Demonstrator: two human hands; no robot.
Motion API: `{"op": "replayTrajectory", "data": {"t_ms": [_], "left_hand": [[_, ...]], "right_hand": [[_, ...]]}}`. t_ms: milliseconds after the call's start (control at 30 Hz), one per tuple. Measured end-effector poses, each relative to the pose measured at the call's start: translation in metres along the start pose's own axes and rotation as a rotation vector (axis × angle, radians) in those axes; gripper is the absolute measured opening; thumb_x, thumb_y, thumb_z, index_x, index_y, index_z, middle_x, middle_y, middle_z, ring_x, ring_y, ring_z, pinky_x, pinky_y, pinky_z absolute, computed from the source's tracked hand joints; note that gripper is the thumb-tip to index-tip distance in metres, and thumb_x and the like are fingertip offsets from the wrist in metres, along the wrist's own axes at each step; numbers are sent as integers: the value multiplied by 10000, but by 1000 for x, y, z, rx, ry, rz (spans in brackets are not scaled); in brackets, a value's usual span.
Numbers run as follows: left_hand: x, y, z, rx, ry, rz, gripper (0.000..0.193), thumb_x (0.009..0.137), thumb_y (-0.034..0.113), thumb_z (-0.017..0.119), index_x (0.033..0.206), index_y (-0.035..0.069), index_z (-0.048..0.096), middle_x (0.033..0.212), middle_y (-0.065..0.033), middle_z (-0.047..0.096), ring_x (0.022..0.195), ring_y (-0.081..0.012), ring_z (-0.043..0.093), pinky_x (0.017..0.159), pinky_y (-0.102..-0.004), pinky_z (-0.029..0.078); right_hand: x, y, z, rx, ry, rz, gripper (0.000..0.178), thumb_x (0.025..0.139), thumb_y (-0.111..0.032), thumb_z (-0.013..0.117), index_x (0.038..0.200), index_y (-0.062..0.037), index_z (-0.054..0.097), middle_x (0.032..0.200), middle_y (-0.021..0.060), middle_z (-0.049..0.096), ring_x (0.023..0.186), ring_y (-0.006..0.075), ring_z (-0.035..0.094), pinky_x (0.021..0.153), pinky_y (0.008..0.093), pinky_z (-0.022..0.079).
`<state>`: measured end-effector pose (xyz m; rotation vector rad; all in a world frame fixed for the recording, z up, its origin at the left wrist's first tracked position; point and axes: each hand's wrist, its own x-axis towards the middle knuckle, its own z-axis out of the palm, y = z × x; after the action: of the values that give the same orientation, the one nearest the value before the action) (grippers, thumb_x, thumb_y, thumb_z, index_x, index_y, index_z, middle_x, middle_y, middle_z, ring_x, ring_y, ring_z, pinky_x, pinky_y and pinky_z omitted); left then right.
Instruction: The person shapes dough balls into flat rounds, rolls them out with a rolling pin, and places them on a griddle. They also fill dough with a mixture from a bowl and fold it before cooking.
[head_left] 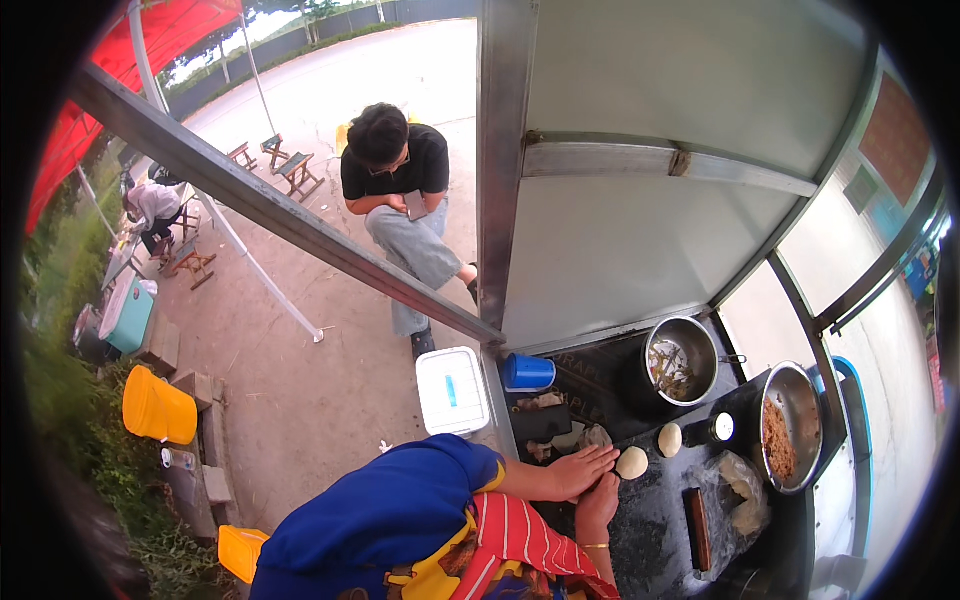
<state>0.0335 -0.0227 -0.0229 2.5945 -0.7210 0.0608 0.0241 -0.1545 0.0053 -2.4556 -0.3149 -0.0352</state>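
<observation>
My left hand [584, 470] reaches in from the left with its fingers stretched out flat. My right hand [598, 506], with a thin bracelet at the wrist, comes up from below and meets it. The hands touch over the dark worktop, and anything between them is hidden. Just past the fingertips sits a pale, round dough ball [632, 463]. A second dough ball [670, 440] lies farther right. On the floured surface nearer me is a brown wooden rolling pin [697, 530], beside a crumpled clear plastic bag [745, 495].
A metal pot of brown filling [780, 440] stands at the right. Behind are a pot of greenish food [670, 368], a white-lidded jar [721, 427] and a blue cup [528, 373]. A white lidded bucket [452, 392] stands left of the counter; beyond it sits a person [405, 190] holding a phone.
</observation>
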Motion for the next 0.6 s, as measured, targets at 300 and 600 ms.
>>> {"op": "replayTrajectory", "data": {"t_ms": [300,600], "left_hand": [[-33,9,-5,-269,-280,12,409,743,326,716,1018,46,601,976,-101,584,947,-272,595,832,-397,464],[16,6,-20,-70,37,-118,378,614,247,788,874,61,586,936,-105,561,909,-292,581,777,-397,464]], "right_hand": [[-36,-17,-40,88,-58,74,240,805,-173,690,916,-27,536,939,224,596,884,438,588,694,485,486],[13,14,-15,100,-67,-75,168,813,-110,656,874,-15,532,854,201,612,834,441,608,671,492,480]]}}
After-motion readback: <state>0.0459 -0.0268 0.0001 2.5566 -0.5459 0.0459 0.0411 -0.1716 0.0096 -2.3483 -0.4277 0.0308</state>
